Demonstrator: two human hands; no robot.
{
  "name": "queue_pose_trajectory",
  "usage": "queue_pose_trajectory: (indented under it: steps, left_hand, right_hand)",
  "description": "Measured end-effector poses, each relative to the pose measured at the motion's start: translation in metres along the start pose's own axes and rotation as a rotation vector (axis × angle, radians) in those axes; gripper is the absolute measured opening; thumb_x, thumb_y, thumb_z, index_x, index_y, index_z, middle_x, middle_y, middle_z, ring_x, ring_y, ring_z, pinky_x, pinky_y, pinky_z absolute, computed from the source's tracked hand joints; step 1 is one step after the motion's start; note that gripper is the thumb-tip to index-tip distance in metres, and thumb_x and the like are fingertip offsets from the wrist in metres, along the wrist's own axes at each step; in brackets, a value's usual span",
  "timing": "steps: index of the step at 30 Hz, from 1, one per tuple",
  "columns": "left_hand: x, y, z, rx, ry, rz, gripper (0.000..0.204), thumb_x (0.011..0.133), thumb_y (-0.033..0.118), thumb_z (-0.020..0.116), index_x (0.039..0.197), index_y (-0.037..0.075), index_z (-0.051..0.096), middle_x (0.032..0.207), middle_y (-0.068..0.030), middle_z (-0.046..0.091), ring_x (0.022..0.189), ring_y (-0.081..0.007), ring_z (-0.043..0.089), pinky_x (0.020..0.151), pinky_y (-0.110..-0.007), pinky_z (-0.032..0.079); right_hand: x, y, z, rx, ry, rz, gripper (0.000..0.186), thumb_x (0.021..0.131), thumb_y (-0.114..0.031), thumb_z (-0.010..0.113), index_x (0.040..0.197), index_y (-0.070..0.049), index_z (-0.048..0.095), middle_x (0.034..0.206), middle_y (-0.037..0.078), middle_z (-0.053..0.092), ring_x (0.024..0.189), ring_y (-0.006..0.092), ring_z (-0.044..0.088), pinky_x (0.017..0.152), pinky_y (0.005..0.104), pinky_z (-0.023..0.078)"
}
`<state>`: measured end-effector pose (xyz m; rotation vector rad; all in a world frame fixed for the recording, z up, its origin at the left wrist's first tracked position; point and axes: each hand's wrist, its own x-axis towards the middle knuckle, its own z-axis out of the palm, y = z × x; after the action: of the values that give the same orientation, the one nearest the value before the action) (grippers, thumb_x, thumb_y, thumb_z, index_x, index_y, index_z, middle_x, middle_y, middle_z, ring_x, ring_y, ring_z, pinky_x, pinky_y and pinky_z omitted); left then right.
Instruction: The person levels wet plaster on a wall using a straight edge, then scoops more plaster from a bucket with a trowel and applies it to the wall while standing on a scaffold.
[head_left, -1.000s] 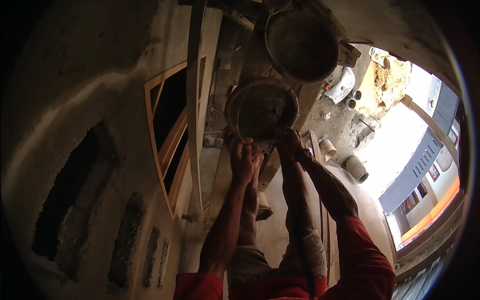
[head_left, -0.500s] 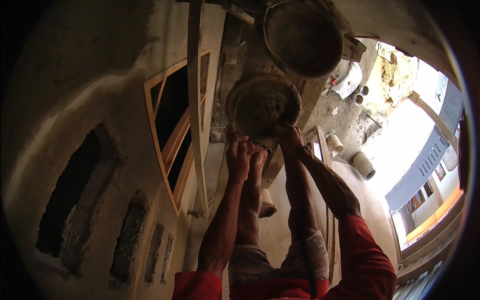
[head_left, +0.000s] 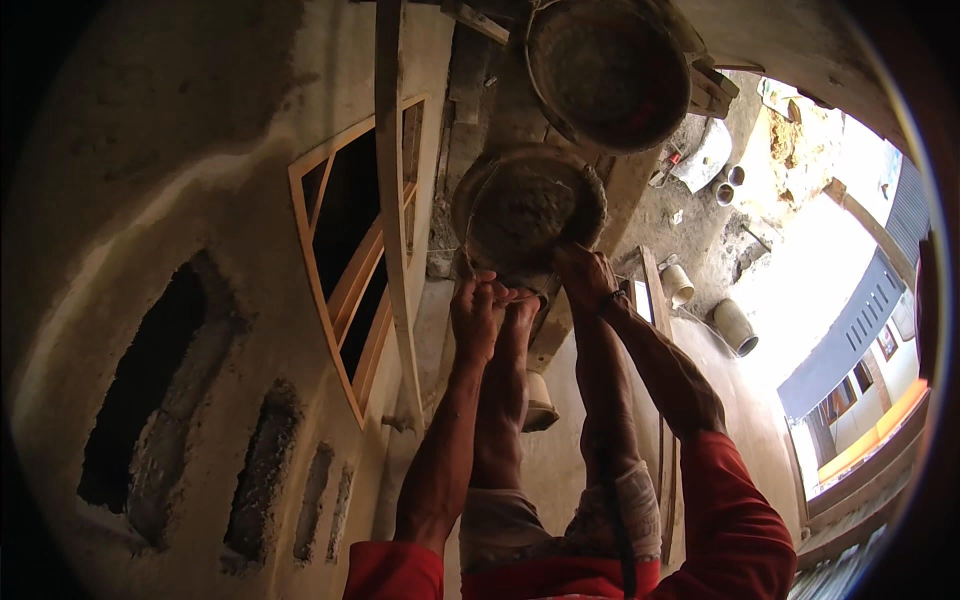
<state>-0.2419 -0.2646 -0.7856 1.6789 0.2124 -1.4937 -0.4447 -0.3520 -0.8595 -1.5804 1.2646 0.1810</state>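
A round, mortar-crusted basin (head_left: 597,205) lies on boards in front of my feet. Grey wet mortar (head_left: 528,208) fills part of it. At its near left edge is my left hand (head_left: 477,308), fingers curled; a thin cord or wire handle runs from there along the left rim. My right hand (head_left: 585,275) is closed on the near right rim, its fingertips partly hidden against the dark inside. Just beyond stands a second, larger dark basin (head_left: 608,75), touched by neither hand.
A wooden post (head_left: 391,200) and window frame (head_left: 345,270) stand left, beside a wall with rough openings. A pale bucket (head_left: 538,402) shows between my legs. Lower down at right lie buckets (head_left: 735,327) and a sand heap (head_left: 785,140) beyond the scaffold boards.
The view has shifted slightly, and the mortar basin appears a little further right. Both hands keep nearly the same place at its near rim.
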Motion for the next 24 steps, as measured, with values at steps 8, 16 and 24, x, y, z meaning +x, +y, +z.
queue_pose_trajectory:
  steps: [8, 16, 24]
  left_hand:
    - [0.001, 0.004, -0.010, -0.053, 0.026, -0.055, 0.020, 0.095, 0.006, 0.043, 0.110, -0.006, 0.049, 0.090, -0.0107, 0.055, 0.084, -0.0238, 0.064, 0.085, -0.037, 0.056]
    - [0.004, 0.007, -0.009, -0.036, 0.037, -0.085, 0.020, 0.095, 0.003, 0.041, 0.110, -0.008, 0.049, 0.089, -0.0116, 0.055, 0.084, -0.0246, 0.065, 0.084, -0.037, 0.057]
    - [0.001, 0.006, -0.010, -0.060, 0.042, -0.069, 0.024, 0.094, 0.018, 0.055, 0.108, -0.002, 0.053, 0.086, -0.0098, 0.057, 0.084, -0.0247, 0.065, 0.085, -0.039, 0.056]
  right_hand:
    - [-0.006, 0.009, -0.011, 0.120, -0.006, -0.071, 0.037, 0.083, -0.030, 0.067, 0.113, -0.009, 0.064, 0.081, 0.019, 0.067, 0.077, 0.0342, 0.067, 0.066, 0.0413, 0.054]
    - [-0.020, 0.002, -0.040, 0.160, 0.032, -0.107, 0.034, 0.082, -0.025, 0.067, 0.110, -0.006, 0.064, 0.074, 0.017, 0.066, 0.070, 0.0306, 0.068, 0.062, 0.0380, 0.052]
    - [-0.021, -0.024, -0.134, 0.489, 0.074, 0.295, 0.037, 0.091, -0.035, 0.058, 0.112, -0.004, 0.062, 0.066, 0.003, 0.058, 0.055, 0.0091, 0.052, 0.052, 0.0285, 0.043]
